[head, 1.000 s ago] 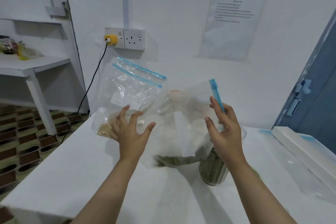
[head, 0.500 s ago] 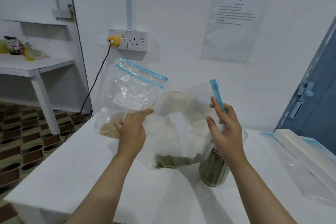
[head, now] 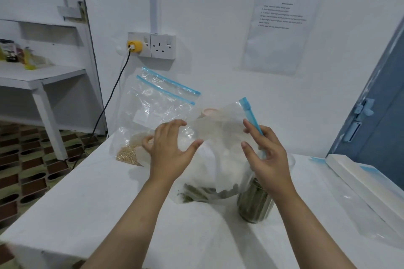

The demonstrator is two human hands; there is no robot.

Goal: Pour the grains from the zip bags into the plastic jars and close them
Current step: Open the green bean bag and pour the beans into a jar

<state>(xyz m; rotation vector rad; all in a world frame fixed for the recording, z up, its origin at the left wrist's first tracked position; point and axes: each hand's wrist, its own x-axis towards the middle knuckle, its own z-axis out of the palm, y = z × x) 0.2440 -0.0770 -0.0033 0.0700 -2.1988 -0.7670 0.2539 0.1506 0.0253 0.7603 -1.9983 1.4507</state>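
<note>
Change: half a second ago the left hand was curled with one finger pointing along the bag; now its fingers are spread wide and flat against the plastic – the bag has sagged a little lower over the jar, and the camera has edged closer
Meaning: this looks like patting or shaking the last green grains down out of the bag, so the pour into this jar seems near its end; closing the jar is not yet done
Left hand: released, fingers straight and fanned, palm toward the held bag, touching its left face and gripping nothing
Right hand: the right hand holds the bag by its blue zip strip – thumb and upper fingers pinch the strip, the lower fingers hang loose
Grains: a small green heap sits in the bag's low corner, just left of the jar
Jar: the clear jar stands on the white table under the right hand, largely full of green grains, lid off
Other bag: a second zip bag with pale grains leans against the wall, behind the left hand
Still to do: that bag is untouched; a pinkish lid shows dimly behind the plastic
</note>
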